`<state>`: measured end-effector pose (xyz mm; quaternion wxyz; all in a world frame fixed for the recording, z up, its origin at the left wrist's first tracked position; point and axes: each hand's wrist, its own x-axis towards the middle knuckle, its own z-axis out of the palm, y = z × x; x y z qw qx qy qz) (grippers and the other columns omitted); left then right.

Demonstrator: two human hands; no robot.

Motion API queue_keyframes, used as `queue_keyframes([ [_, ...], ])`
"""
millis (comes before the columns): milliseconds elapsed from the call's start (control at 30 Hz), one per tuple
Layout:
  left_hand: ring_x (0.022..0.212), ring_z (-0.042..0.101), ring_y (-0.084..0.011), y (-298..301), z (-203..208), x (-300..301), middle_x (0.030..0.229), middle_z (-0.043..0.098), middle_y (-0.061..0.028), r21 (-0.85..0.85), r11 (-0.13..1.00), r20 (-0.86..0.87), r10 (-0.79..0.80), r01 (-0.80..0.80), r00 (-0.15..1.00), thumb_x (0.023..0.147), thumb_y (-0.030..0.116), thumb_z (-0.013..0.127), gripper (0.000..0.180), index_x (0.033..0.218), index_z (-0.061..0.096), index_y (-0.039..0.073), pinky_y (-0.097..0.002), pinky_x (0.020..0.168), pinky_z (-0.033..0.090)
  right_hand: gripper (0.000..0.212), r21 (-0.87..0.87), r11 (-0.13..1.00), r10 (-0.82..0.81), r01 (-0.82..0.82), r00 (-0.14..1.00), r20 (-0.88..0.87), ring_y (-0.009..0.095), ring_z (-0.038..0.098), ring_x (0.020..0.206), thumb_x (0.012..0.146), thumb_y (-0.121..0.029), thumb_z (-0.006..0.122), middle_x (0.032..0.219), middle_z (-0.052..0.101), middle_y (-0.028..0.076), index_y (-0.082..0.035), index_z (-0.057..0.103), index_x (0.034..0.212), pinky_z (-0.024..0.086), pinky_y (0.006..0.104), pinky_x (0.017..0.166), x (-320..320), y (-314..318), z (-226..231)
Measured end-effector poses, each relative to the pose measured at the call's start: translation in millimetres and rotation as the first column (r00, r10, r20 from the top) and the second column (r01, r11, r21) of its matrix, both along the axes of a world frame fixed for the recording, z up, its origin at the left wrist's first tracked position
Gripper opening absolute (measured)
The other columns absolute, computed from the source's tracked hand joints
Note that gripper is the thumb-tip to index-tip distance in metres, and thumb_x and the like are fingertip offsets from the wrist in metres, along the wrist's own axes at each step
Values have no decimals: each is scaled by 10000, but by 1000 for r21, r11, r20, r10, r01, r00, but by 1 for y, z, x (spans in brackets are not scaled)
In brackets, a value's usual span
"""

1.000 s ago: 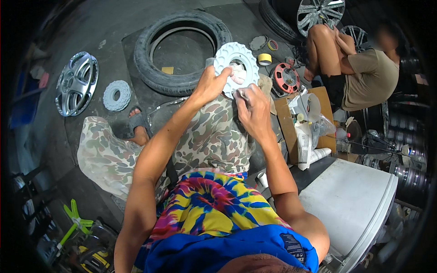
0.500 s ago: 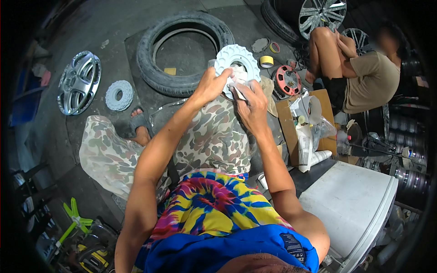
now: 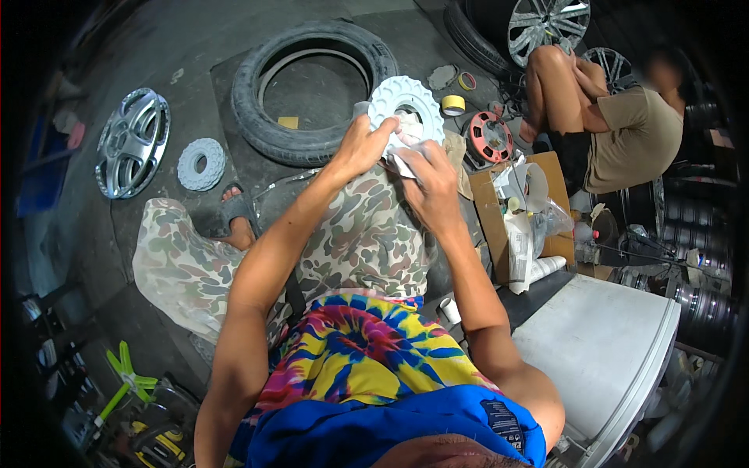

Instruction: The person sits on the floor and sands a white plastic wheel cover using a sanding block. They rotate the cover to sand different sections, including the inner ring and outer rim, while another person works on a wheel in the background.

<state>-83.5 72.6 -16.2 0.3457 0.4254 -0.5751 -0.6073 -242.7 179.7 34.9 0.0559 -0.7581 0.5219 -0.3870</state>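
Observation:
A pale grey ring-shaped disc (image 3: 421, 90) with a scalloped rim is held up in front of me, above my knee. My left hand (image 3: 367, 147) grips its left side, with the thumb reaching toward the central hole. At the lower right of the disc, my right hand (image 3: 434, 178) pinches a folded white piece (image 3: 403, 165), cloth or paper, against or close to the rim. More white material (image 3: 409, 125) shows in the hole; I cannot tell whether it is the same piece. A similar grey disc (image 3: 201, 164) lies on the floor to the left.
A tyre (image 3: 248, 117) lies ahead, and a silver wheel cover (image 3: 133, 144) at far left. To the right are yellow tape (image 3: 453, 105), a red reel (image 3: 489, 137), a cardboard box (image 3: 493, 234), a white-topped surface (image 3: 593, 343) and a seated person (image 3: 636, 148) near wheels.
The fingers of my right hand have shifted slightly at the disc's lower edge, and more of the white piece shows. My left hand keeps its grip. The whole view has shifted slightly.

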Motion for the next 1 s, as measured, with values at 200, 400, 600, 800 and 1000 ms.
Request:
queue_keyframes([
  [200,913,700,-144,4,2,-1,953,813,-116,-28,999,20,44,-44,999,1075,346,665,448,1088,808,-78,-360,871,571,272,72,990,-118,123,991,-71,421,683,955,891,40,772,1032,681,198,-5,754,1159,538,510,823,9,5,4],
  [400,887,700,-141,6,1,-4,934,813,-104,-57,997,-26,49,-50,998,1083,336,656,446,1055,801,-85,-362,850,572,153,46,991,-132,126,974,186,280,689,743,979,-6,811,908,703,177,47,789,1121,534,374,708,15,0,3],
  [600,919,745,-151,3,-6,-3,984,838,-114,-18,999,-102,35,-37,994,1083,287,637,397,1057,817,-66,-347,858,597,218,90,996,-24,26,1000,-20,384,702,991,974,-33,802,1059,682,182,-29,822,1190,561,494,847,2,7,2],
  [800,952,747,-156,6,7,-3,1003,842,-134,-26,1000,-95,-8,5,995,1081,296,633,420,1083,818,-81,-355,883,595,220,210,971,-130,110,988,81,401,711,1021,1052,-71,744,1163,706,222,10,820,1242,565,488,902,15,23,3],
  [1000,936,732,-155,5,1,-5,997,827,-131,-61,997,-21,35,-36,999,1069,332,649,441,1090,802,-82,-379,881,584,215,200,976,-143,88,950,277,418,719,1154,1112,-43,647,1282,720,256,73,783,1231,553,457,1019,23,14,-2],
])
